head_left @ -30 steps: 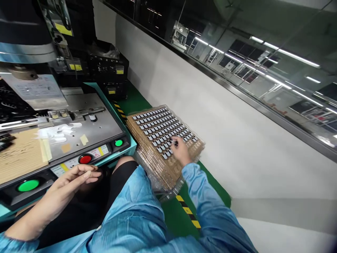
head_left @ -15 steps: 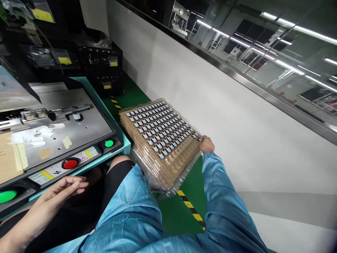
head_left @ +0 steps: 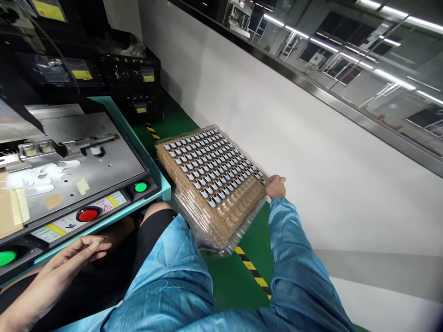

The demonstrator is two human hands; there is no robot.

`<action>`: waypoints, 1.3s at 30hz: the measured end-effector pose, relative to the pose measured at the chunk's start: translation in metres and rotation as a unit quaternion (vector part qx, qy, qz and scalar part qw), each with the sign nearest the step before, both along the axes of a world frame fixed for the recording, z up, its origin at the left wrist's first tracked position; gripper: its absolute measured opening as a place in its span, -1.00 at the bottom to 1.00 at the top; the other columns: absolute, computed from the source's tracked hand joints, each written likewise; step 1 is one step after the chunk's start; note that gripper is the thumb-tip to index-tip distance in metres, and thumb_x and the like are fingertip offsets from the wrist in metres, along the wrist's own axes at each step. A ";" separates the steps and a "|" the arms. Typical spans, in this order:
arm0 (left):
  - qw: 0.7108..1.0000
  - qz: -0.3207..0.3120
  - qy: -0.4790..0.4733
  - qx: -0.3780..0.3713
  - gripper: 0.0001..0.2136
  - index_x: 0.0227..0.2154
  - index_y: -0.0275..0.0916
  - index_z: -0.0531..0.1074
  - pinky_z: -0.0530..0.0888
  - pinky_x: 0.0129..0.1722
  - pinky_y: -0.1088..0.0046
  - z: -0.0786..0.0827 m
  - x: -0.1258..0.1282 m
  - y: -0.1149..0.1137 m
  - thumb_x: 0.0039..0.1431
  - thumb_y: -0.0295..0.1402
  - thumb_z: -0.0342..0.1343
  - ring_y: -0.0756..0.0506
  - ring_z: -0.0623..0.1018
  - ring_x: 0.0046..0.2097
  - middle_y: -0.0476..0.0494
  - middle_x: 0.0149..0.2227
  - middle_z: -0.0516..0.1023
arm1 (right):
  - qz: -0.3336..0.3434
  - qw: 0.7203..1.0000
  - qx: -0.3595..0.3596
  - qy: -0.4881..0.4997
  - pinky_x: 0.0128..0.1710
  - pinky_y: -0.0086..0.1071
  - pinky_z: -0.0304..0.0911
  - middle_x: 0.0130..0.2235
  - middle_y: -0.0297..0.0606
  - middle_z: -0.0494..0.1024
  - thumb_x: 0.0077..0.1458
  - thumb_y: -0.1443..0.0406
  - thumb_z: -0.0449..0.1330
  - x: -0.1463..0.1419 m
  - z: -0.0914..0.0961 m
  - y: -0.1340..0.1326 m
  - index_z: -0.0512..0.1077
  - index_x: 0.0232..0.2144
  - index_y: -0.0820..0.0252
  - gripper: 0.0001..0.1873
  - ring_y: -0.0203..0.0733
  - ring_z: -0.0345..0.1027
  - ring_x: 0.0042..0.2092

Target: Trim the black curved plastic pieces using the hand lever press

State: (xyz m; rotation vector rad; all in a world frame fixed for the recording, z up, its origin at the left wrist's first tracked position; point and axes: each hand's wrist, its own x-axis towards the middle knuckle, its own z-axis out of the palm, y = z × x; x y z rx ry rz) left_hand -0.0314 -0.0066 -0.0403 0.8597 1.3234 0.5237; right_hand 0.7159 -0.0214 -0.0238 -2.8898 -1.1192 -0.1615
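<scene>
From the head camera, the person's right hand (head_left: 276, 186) rests at the right edge of a stack of clear plastic blister trays on tan card (head_left: 211, 182), fingers curled over the rim of the top tray and touching it, though whether they actually clamp it I cannot tell; the stack sits on the green floor strip (head_left: 180, 124) to the right of the machine, tilted in view, its far corner pointing toward the white wall (head_left: 277, 129); the top tray carries rows of small grey-and-black parts (head_left: 207, 163) filling most pockets, with the nearest rows bare and brown; the right arm wears a light blue smock sleeve (head_left: 294, 249); the left hand (head_left: 78, 253) hangs near the lower left, released and holding nothing, fingers loosely extended just in front of the machine's near edge; beyond it the teal-framed machine with a grey metal plate (head_left: 104, 157) shows a round red button (head_left: 88, 215), a small round green button (head_left: 140, 187) to its right, and a larger green button (head_left: 7, 257) at the far left edge; a white glove (head_left: 41, 175) lies flat on the plate; black equipment boxes with yellow labels (head_left: 131, 78) stand farther off; yellow-and-black hazard tape (head_left: 254, 274) runs along the floor near the stack's near corner.
</scene>
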 end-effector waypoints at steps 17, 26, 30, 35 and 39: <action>0.999 0.016 0.027 -0.013 -0.52 -0.13 0.06 0.63 0.48 0.34 -0.02 -0.008 -0.007 -0.009 -0.04 0.20 0.42 -0.39 0.63 0.18 -0.05 -0.02 0.73 | 0.055 0.998 -0.018 -0.004 0.22 0.01 0.39 0.15 -0.12 0.53 0.34 0.04 0.25 -0.001 0.008 0.015 0.45 0.13 0.19 -0.54 -0.02 0.43 0.16; 0.943 -0.127 0.125 0.280 -0.64 -0.12 -0.18 0.55 0.56 -0.10 0.32 0.068 0.026 0.052 0.37 0.03 0.18 -0.14 0.61 -0.15 -0.15 -0.16 0.64 | 0.255 0.956 0.123 0.082 0.10 -0.10 0.29 -0.04 0.16 0.59 0.29 0.34 0.13 -0.100 0.060 0.114 0.53 0.10 0.28 -0.62 -0.01 0.45 -0.05; 0.839 -0.124 0.316 0.426 -0.74 -0.10 -0.19 0.53 0.54 -0.07 0.26 0.081 0.008 0.106 0.41 -0.12 0.11 -0.19 0.59 -0.09 -0.20 -0.08 0.59 | 0.454 0.866 0.132 0.160 0.00 -0.22 0.38 0.00 -0.08 0.60 0.26 0.33 0.19 -0.217 0.068 0.178 0.56 0.05 0.13 -0.67 -0.16 0.48 -0.19; 0.733 -0.102 0.478 0.473 -0.73 0.00 -0.24 0.56 0.54 0.07 0.15 0.068 -0.032 0.152 0.38 -0.27 0.09 -0.28 0.59 0.03 -0.32 0.03 0.59 | 0.645 0.730 0.089 0.208 0.16 -0.24 0.39 0.07 -0.21 0.61 0.24 0.36 0.24 -0.385 0.062 0.216 0.56 0.06 0.04 -0.65 -0.11 0.51 0.06; 0.676 -0.194 0.488 0.517 -0.75 -0.08 -0.22 0.63 0.51 0.11 0.14 0.064 -0.047 0.167 0.41 -0.35 0.05 -0.25 0.59 0.00 -0.29 -0.04 0.65 | 0.682 0.690 0.088 0.224 0.18 -0.20 0.39 0.09 -0.20 0.59 0.23 0.36 0.27 -0.495 0.049 0.234 0.53 0.09 0.05 -0.61 -0.08 0.48 0.10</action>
